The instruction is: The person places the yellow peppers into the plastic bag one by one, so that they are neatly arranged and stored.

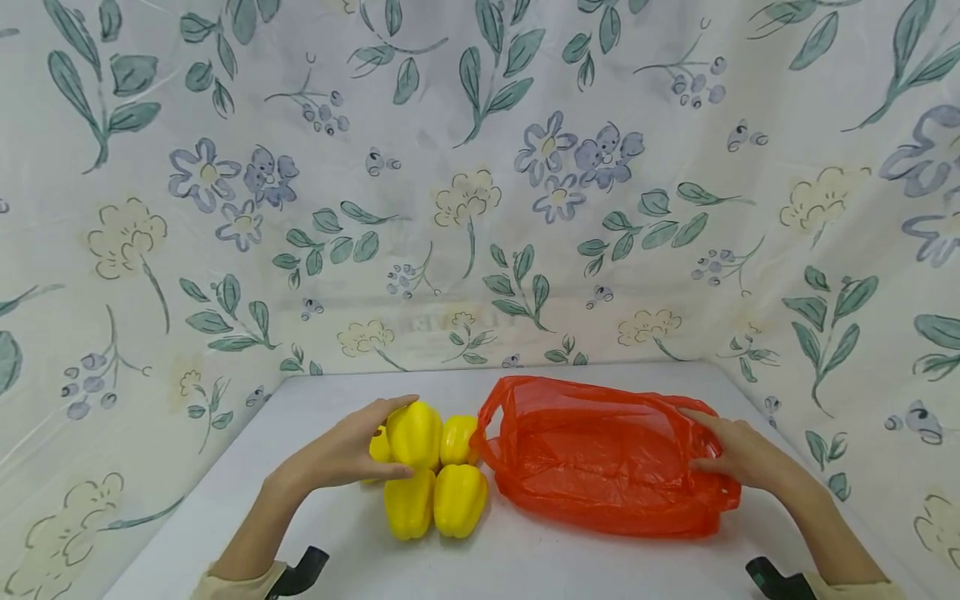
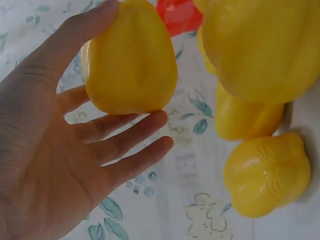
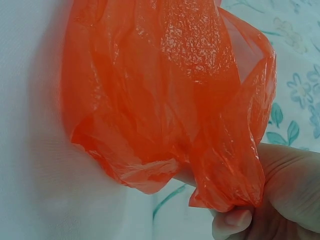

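Note:
My left hand holds a yellow bell pepper between thumb and fingertips, raised above the other peppers. In the left wrist view, the thumb lies along one side of this pepper and the fingers reach under its end. Around it stand several more yellow peppers, two in front and others behind. A red plastic bag lies on its side to their right, its handle loop towards them. At the bag's far right end, my right hand grips the gathered plastic, with fingers partly hidden by folds.
The white table carries the peppers and the bag. A floral curtain hangs close behind the table and along both sides. Dark wrist-camera mounts sit at both cuffs.

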The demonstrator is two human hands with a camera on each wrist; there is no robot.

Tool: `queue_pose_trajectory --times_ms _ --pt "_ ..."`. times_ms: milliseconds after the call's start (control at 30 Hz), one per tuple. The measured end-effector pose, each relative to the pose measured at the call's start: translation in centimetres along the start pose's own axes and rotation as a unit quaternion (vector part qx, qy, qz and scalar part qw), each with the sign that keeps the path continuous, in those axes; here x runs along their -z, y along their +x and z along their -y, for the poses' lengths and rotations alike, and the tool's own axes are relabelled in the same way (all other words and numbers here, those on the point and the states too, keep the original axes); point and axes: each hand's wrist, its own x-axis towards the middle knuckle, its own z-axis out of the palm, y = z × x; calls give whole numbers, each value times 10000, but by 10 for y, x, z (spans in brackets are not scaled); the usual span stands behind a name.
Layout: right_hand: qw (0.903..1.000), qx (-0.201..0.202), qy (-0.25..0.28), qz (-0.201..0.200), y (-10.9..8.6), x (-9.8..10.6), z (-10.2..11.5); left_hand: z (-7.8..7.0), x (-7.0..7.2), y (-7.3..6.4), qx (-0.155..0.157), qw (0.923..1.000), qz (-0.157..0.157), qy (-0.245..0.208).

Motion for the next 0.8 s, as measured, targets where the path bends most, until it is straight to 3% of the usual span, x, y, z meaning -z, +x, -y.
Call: queue_pose_trajectory --times_ms 400,800 --pt "9997 -92 204 -10 -3 -2 3 -38 -4 39 -475 9985 121 -241" --pt "9997 -72 200 -77 -4 -2 4 -73 -11 79 -1106 9923 337 -444"
